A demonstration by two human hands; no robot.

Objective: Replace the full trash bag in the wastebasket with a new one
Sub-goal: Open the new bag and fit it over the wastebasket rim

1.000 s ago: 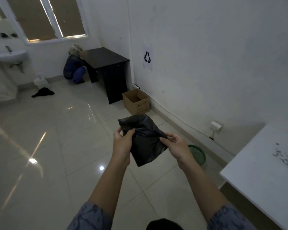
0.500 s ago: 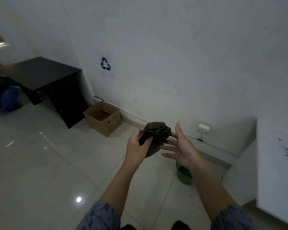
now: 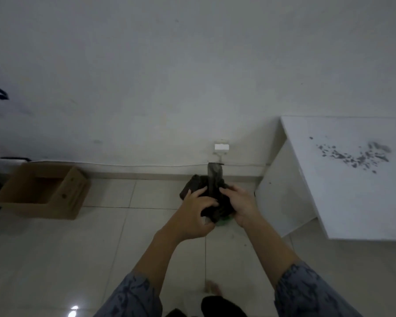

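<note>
Left hand (image 3: 198,211) and right hand (image 3: 240,205) now both gripping black bag (image 3: 212,191), lowered over green wastebasket (image 3: 223,221)

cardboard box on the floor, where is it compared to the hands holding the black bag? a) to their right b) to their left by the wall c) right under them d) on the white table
b: the open cardboard box sits on the floor by the wall, well left of the left hand and right hand gripping the black bag; the white table is on the other side.
</note>
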